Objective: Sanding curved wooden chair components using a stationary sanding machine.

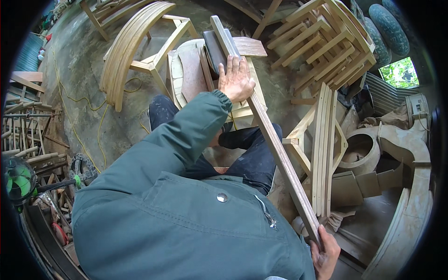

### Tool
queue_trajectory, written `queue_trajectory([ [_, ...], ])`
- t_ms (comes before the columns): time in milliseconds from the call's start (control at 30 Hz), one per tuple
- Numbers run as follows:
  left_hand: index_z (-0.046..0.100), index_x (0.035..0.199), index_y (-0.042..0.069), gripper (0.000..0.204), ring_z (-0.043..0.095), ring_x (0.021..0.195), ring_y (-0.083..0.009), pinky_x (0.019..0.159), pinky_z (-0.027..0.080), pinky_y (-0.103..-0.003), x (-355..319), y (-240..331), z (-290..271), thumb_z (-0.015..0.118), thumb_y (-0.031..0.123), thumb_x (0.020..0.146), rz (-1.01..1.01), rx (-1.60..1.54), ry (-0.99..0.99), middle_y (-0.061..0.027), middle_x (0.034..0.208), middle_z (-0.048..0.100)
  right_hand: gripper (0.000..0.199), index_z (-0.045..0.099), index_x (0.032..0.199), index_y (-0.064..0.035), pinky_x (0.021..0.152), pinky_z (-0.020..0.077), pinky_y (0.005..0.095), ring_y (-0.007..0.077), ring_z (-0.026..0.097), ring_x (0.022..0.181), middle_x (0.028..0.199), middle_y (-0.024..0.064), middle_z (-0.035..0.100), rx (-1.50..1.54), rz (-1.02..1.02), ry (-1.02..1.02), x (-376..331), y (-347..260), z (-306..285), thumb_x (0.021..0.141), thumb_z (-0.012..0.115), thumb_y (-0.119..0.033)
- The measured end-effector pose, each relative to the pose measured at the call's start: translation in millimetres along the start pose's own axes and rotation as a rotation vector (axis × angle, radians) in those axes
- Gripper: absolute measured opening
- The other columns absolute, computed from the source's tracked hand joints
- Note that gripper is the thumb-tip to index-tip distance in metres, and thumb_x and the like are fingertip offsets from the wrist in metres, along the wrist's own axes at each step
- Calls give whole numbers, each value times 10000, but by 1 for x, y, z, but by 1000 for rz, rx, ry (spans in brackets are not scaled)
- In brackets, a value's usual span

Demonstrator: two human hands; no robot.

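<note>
Evidently the long wooden strip (280,154) is the thing to watch: it slants from beyond the dark grey block (214,52) on the wooden stand (177,88), across the person's right thigh, to low beside the jacket (186,224). The left hand (237,79) lies mostly open, its fingers stretched across the strip near the block, pressing rather than wrapping it; the right hand (325,254) is curled around the near end, its underside hidden. With so flat a hold above, the strip could slide or roll sideways if the right hand pushed or twisted unevenly. Should the block be a sanding belt, which I cannot confirm, the left fingertips and the gathered cuff (221,97) sit close enough to be scraped or snagged by a slip. Uneven pressure might also leave the strip's face wavy. Lower down, a swing to the right could knock the stacked slats (323,149) just beside it, since little room separates them, and jar the grip loose.
</note>
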State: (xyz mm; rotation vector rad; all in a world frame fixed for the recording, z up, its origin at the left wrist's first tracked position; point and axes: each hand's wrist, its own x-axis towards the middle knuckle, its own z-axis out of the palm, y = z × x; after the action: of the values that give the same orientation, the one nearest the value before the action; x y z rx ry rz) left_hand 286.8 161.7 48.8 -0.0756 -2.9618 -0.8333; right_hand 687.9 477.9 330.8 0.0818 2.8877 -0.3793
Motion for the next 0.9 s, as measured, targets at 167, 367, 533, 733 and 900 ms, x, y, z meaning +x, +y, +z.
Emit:
queue_trajectory([
  [167, 239, 1631, -54, 873, 48, 1629, -403, 1280, 38, -639, 47, -32, -5, 478, 460, 968, 24, 46, 24, -255, 1732, 137, 567, 686, 1312, 11, 793, 556, 377, 310, 692, 799, 922, 205, 706, 101, -14, 98, 38, -1, 40, 759, 807, 19],
  [367, 210, 1646, -33, 850, -2, 1635, -389, 1294, 31, -597, 98, -73, -18, 420, 464, 989, 49, 86, 31, -245, 1747, 90, 638, 678, 1357, -20, 772, 543, 404, 329, 649, 809, 958, 150, 740, -79, -307, 99, 89, -11, 65, 735, 816, 1],
  [533, 173, 1670, 22, 856, -23, 1641, -350, 1307, 30, -552, 137, -99, -33, 417, 484, 992, 36, 152, 19, -208, 1761, 68, 623, 697, 1341, -44, 735, 509, 403, 306, 611, 807, 950, 113, 699, -44, -324, 184, 126, -28, 89, 731, 809, 11],
  [733, 224, 1659, 45, 847, 16, 1641, -345, 1306, 70, -563, 186, -140, -43, 460, 497, 983, 65, 141, 127, -191, 1752, 123, 617, 727, 1317, -117, 667, 505, 398, 280, 596, 775, 885, 93, 637, -74, -398, 259, 176, -41, 121, 718, 840, -21],
  [900, 214, 1666, 63, 847, 10, 1641, -347, 1309, 78, -553, 231, -166, -55, 469, 517, 997, 120, 170, 192, -194, 1758, 107, 576, 758, 1265, -138, 624, 507, 383, 266, 585, 751, 871, 68, 614, -85, -451, 359, 218, -66, 151, 706, 854, -37],
])
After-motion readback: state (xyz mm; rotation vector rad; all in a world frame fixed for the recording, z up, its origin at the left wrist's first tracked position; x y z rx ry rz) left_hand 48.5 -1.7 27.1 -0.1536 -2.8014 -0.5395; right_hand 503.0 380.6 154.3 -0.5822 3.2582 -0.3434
